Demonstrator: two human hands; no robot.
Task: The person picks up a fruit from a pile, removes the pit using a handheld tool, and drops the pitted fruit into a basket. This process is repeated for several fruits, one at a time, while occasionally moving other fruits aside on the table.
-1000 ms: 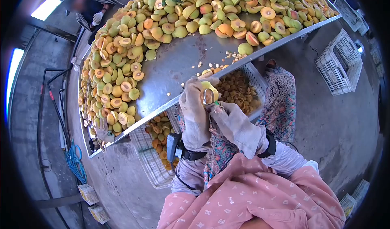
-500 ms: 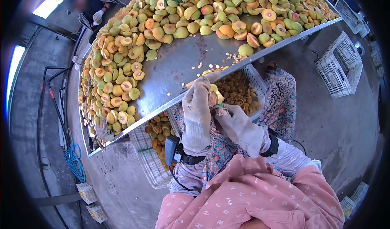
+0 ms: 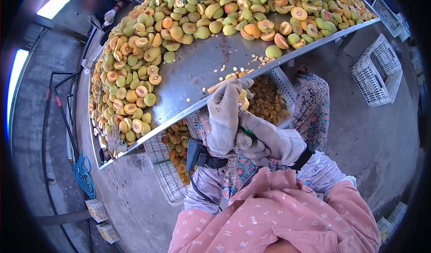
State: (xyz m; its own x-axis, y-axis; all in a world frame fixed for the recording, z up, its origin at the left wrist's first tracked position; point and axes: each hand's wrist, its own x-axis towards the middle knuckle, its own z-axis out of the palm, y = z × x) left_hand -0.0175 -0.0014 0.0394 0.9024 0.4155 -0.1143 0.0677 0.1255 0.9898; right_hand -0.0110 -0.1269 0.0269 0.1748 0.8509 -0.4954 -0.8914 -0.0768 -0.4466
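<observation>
Your left hand (image 3: 224,118) grips a half-pitted apricot (image 3: 244,101); your right hand (image 3: 265,138) clasps a green-handled tool (image 3: 248,133); heaps (image 3: 148,51) beyond await.

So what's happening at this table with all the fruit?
A person in grey work gloves stands at a metal table heaped with halved and whole peaches. The left hand grips a peach half over a white crate of pits. The right hand holds a green-handled tool just below it. Loose pits lie along the table's edge.
</observation>
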